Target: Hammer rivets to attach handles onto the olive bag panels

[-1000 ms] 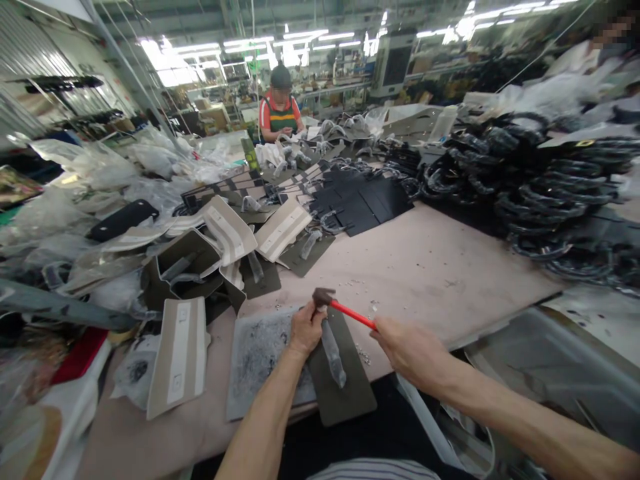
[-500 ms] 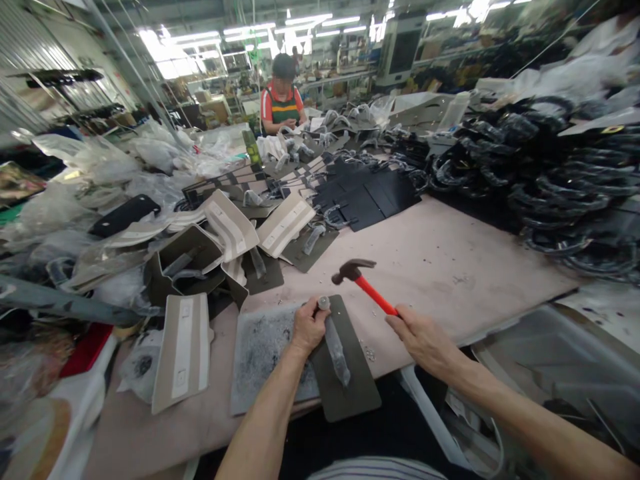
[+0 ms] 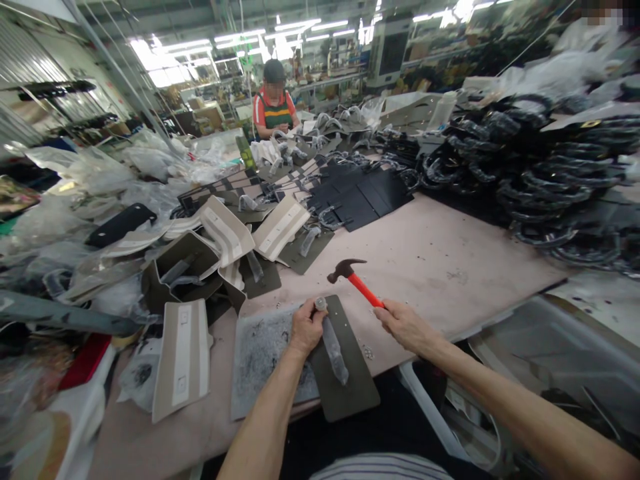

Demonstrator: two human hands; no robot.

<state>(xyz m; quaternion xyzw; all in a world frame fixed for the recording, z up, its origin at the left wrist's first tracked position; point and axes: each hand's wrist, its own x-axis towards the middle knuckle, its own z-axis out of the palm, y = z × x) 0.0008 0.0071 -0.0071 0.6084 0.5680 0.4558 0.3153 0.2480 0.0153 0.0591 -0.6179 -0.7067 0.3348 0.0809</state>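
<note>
My left hand (image 3: 306, 328) is closed around a short upright metal punch (image 3: 321, 304), whose round top shows above the fingers. Its lower end is hidden by the hand, over the far part of a dark olive panel (image 3: 356, 373). A plastic-wrapped handle (image 3: 335, 353) lies along that panel. The panel partly overlaps a worn grey board (image 3: 255, 360) and juts over the table's near edge. Gripped in my right hand (image 3: 403, 325) is a claw hammer (image 3: 365, 289) with a red shaft; its dark head is raised to the right of the punch, apart from it.
Beige panels (image 3: 181, 357) and olive pieces crowd the left of the table (image 3: 425, 247). Black panels (image 3: 357, 193) lie farther back, and stacked black pieces with wrapped handles (image 3: 540, 180) rise at right. A person (image 3: 274, 107) sits across the table. A plastic bin (image 3: 540, 353) stands at lower right.
The view has shifted slightly. My right hand and the hammer have moved a little left, nearer the punch. My left hand keeps its hold on the punch over the panel.
</note>
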